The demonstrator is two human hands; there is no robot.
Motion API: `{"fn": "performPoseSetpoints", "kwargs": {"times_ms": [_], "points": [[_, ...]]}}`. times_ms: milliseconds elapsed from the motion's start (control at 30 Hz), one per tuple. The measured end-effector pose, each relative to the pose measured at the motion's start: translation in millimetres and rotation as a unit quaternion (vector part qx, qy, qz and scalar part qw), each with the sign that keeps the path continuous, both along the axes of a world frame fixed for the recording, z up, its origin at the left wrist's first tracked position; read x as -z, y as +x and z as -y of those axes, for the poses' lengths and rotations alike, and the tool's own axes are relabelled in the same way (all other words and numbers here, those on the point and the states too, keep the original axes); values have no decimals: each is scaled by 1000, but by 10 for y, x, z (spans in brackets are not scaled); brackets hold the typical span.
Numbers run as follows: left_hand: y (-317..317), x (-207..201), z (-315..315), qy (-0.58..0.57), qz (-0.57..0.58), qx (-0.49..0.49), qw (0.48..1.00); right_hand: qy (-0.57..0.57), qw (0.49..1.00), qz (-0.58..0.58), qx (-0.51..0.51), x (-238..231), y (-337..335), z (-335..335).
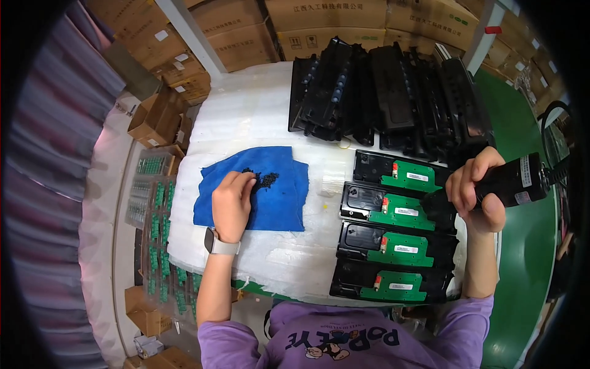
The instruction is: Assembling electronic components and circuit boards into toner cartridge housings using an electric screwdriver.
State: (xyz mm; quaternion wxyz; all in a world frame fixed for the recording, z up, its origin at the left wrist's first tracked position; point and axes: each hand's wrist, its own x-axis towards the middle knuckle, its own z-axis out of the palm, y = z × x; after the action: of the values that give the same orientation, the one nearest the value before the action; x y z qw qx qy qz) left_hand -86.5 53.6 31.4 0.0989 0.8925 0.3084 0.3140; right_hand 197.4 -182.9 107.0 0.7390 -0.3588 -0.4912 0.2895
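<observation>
At eight o'clock, beyond the edge of the white surface, I see green boards in rows. At nine o'clock I have the left hand over the blue cloth, a watch on its wrist. Its thumb and forefinger come close together at the near-left edge of the pile, tiny black pieces heaped on the cloth just off the centre toward ten. I cannot tell whether a piece sits between those fingers.

Between one and two o'clock lies a heap of black housings. Below it, from three round to half past four, four black panels lie in a column, each bearing a green board with a red part at its left end.

At three o'clock the right hand has its fingers curled round the dark tool, whose front end reaches over the second panel from the top; contact I cannot confirm.

I judge the step in hand to be picking from the pile. The next move calls for a fine pinch on a single piece, with the tool held steady.
</observation>
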Motion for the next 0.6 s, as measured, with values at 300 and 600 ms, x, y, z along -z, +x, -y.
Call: {"fn": "performPoseSetpoints", "kwargs": {"times_ms": [300,600], "points": [[472,-17,21,-704,377,136,586,28,999,15,11,-160,-2,-2],[1480,-130,739,-829,152,257,473,86,996,-19,-1,-320,100,132]]}}
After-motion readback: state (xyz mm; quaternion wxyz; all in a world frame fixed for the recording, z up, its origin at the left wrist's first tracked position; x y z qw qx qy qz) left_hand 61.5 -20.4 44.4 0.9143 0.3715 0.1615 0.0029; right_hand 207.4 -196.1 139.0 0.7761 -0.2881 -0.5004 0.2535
